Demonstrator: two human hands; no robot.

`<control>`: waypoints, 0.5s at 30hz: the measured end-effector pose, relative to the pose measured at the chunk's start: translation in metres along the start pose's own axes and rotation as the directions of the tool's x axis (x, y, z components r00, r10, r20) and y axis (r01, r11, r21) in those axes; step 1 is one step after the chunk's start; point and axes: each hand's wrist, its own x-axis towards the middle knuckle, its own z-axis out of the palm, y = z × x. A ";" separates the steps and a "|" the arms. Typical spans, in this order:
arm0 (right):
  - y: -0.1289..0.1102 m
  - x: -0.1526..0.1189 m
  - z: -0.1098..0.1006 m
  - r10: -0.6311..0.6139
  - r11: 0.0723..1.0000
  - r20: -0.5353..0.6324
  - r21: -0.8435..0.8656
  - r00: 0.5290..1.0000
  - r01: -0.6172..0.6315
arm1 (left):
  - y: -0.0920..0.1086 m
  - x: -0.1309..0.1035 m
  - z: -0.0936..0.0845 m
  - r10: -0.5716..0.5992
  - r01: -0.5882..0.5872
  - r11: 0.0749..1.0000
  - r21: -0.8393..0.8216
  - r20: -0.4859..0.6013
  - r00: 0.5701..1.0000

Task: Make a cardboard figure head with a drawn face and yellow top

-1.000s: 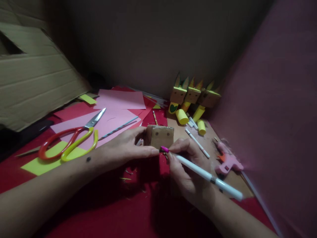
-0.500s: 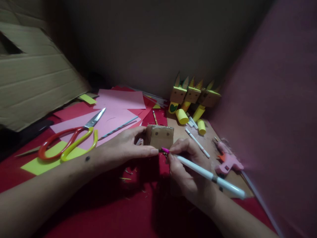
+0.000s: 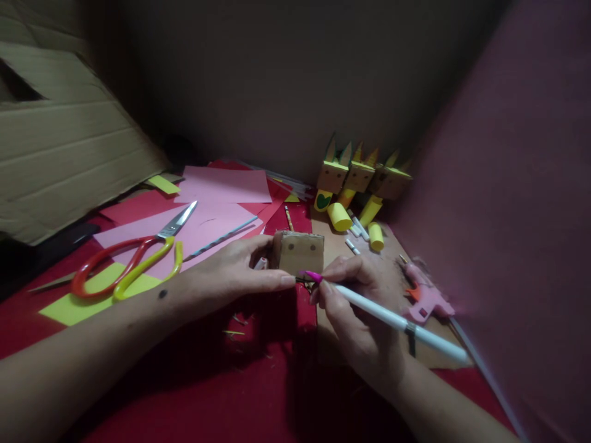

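Note:
Between thumb and fingers, my left hand (image 3: pixel 244 267) holds a small cardboard box (image 3: pixel 301 253) with two dark dots drawn on its front face. A whitish tube-like piece (image 3: pixel 261 264) shows beside the fingers of that hand. My right hand (image 3: pixel 353 301) grips a white marker (image 3: pixel 383 315) with a magenta tip, its point at the lower part of the box's face. A faint purple mark (image 3: pixel 301 272) shows by the tip. Some of my left fingers are hidden behind the box.
Red-and-yellow scissors (image 3: pixel 143 246) lie on pink paper (image 3: pixel 221 184) to the left. Several cardboard-headed figures (image 3: pixel 332 178) stand at the back right near a yellow paper roll (image 3: pixel 339 216). A pink glue gun (image 3: pixel 427 295) lies right, on a cardboard sheet (image 3: pixel 397 246).
My right hand and the marker have shifted slightly up and right, bringing the tip onto the lower front of the box. My left hand stays nearly still.

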 end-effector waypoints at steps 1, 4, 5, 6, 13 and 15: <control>-0.001 0.000 0.000 -0.001 1.000 -0.003 -0.001 1.000 0.001 | 0.000 0.000 0.000 0.003 -0.003 1.000 -0.008 0.004 1.000; -0.002 0.001 -0.002 0.002 1.000 -0.002 -0.014 1.000 -0.002 | -0.001 0.000 0.001 0.007 -0.007 1.000 -0.019 -0.001 1.000; -0.002 0.001 -0.002 0.003 1.000 -0.001 -0.015 1.000 -0.003 | 0.000 0.000 0.001 0.009 -0.009 1.000 -0.023 -0.003 1.000; -0.002 0.000 -0.002 0.001 1.000 0.000 -0.010 1.000 -0.001 | 0.000 0.000 0.001 0.011 -0.011 1.000 -0.025 -0.002 1.000; 0.008 -0.005 0.000 0.029 0.990 -0.056 0.140 0.998 -0.021 | 0.001 0.000 0.001 0.024 -0.023 1.000 -0.013 0.003 1.000; 0.008 -0.004 0.000 0.027 0.991 -0.054 0.133 0.998 -0.019 | 0.000 -0.001 0.000 0.022 -0.021 0.999 -0.030 0.009 1.000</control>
